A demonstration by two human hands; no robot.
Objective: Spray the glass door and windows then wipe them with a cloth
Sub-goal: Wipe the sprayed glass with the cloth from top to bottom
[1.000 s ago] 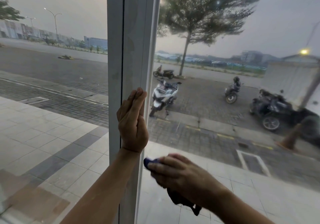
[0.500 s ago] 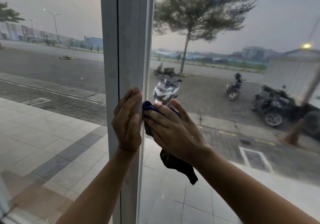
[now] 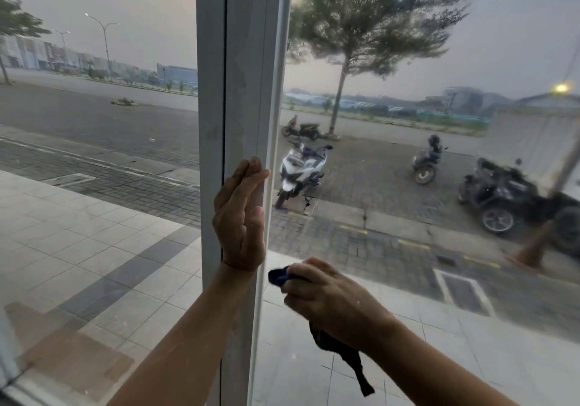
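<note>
Fingers (image 3: 303,281) of right hand (image 3: 337,306) bunch cloth (image 3: 343,355) (dark blue) — tail dangling; glass (image 3: 470,44) hazy.

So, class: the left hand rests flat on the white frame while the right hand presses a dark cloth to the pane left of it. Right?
Wrong side. In the head view the right hand presses the dark cloth to the pane right of the white frame; the left hand does rest flat on it.

dark navy cloth (image 3: 340,354) at 5 o'clock; pale grey-white window frame (image 3: 243,91) at 12; white scooter (image 3: 296,170) beyond, grey-banded pale floor tiles (image 3: 103,248) at 8.
</note>
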